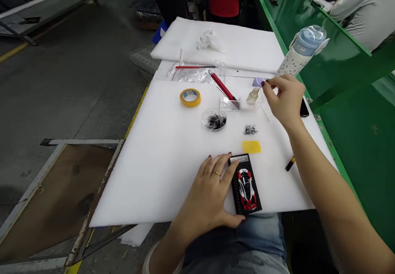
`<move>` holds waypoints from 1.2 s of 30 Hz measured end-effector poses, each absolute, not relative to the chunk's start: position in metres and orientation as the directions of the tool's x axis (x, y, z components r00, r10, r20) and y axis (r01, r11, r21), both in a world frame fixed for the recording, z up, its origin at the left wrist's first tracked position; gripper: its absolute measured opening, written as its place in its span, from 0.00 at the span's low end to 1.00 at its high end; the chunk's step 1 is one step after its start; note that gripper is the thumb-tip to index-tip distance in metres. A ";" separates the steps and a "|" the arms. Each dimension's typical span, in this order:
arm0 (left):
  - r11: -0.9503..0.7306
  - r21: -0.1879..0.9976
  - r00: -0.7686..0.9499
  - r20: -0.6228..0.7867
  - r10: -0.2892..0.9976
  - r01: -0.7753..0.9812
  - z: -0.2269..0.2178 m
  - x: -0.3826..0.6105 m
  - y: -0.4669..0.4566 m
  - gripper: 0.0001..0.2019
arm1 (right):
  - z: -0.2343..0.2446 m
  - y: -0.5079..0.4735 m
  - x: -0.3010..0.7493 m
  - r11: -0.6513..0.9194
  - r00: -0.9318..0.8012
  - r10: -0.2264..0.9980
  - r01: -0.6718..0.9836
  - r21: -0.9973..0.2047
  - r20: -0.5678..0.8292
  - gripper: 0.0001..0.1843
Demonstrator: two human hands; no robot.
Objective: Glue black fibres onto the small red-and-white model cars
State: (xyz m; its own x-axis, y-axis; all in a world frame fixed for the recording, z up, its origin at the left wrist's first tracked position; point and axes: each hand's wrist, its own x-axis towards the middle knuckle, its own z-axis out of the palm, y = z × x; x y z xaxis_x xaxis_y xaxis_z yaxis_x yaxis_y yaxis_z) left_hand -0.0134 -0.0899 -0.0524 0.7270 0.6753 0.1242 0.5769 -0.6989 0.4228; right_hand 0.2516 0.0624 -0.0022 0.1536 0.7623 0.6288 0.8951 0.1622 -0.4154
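A small model car (pixel 246 188), red, white and black, sits on a black display base (pixel 236 196) at the table's near edge. My left hand (pixel 210 187) lies along the base's left side, index finger at its top corner and thumb at its lower corner, holding it. My right hand (pixel 285 99) is raised at the right, thumb and forefinger pinching a thin stick whose lower end is at the mouth of a small glass bottle (pixel 252 96). A lilac round object (pixel 258 82) is just behind the bottle. The stick's exact kind is too fine to make out.
Short black strands fill a clear dish (pixel 215 120); a loose pile (pixel 249 130) lies near a yellow piece (pixel 251 146). Behind are a tape roll (pixel 190 97), a red pen-like tool (pixel 224 89) and a dotted water bottle (pixel 300 52). A green partition (pixel 345 93) borders the right.
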 end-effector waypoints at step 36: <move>-0.712 0.425 0.729 0.157 0.666 0.559 -0.055 -0.026 -0.080 0.60 | -0.042 -0.135 0.191 0.161 0.723 0.682 -0.002 -0.987 0.110 0.13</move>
